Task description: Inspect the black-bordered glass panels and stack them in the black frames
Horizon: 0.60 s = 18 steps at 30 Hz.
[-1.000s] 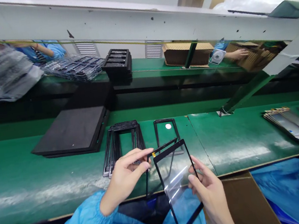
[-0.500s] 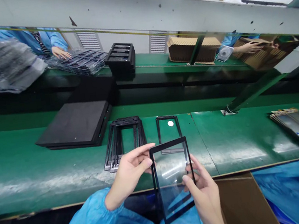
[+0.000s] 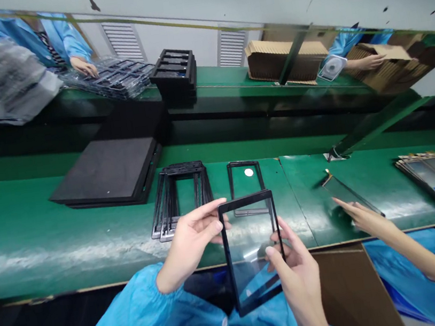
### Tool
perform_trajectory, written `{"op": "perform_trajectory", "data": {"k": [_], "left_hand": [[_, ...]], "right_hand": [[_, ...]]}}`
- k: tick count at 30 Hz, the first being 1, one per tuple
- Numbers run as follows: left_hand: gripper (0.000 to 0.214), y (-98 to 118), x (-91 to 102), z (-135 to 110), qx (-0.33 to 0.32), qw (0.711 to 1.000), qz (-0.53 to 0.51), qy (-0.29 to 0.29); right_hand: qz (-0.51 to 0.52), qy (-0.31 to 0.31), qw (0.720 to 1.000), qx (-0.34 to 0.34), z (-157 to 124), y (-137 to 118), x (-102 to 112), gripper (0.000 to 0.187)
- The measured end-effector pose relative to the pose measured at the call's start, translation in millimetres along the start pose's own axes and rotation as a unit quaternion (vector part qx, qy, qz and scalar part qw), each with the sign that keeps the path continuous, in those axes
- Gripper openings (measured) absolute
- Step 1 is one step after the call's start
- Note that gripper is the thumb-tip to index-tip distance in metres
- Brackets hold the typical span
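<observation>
Now the clear panel (image 3: 247, 234), skewed from the thin black frame (image 3: 227, 259) a second ago, looks nearly squared over it, nearer than the frame stack (image 3: 182, 170) and to its right; left hand (image 3: 193, 236) and right hand (image 3: 299, 267) pinch opposite edges, so alignment seems close

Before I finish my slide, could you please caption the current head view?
Left hand and right hand hold a black-framed clear panel at a green workbench bearing piled black frames.
</observation>
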<state>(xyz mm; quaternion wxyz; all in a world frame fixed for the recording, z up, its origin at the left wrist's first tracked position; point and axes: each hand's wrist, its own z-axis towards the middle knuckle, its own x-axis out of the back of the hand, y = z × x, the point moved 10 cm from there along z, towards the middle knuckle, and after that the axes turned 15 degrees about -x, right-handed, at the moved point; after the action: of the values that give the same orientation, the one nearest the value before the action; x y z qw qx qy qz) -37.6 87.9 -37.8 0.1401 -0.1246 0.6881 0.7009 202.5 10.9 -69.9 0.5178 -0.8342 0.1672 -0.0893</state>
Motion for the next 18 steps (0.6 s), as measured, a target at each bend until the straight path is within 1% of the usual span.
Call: {"op": "perform_trajectory", "data": {"k": [4, 10, 18], "left_hand": [[0.051, -2.1, -1.1, -0.8, 0.006, 1.0, 0.001, 0.005], [0.049, -3.8, -2.8, -1.7, 0.007, 1.0, -0.004, 0.005], [0.052, -5.3, -2.7, -1.3, 0.011, 1.0, 0.012, 0.012]], "right_hand": [[-0.005, 0.008, 1.0, -0.005, 1.2, 2.2, 1.6, 0.072], [-0.008, 0.017, 1.0, 0.002, -0.7, 2.1, 4.5, 0.067], [-0.029, 0.022, 0.999, 0.001, -2.1, 0.8, 3.3, 0.069]]}}
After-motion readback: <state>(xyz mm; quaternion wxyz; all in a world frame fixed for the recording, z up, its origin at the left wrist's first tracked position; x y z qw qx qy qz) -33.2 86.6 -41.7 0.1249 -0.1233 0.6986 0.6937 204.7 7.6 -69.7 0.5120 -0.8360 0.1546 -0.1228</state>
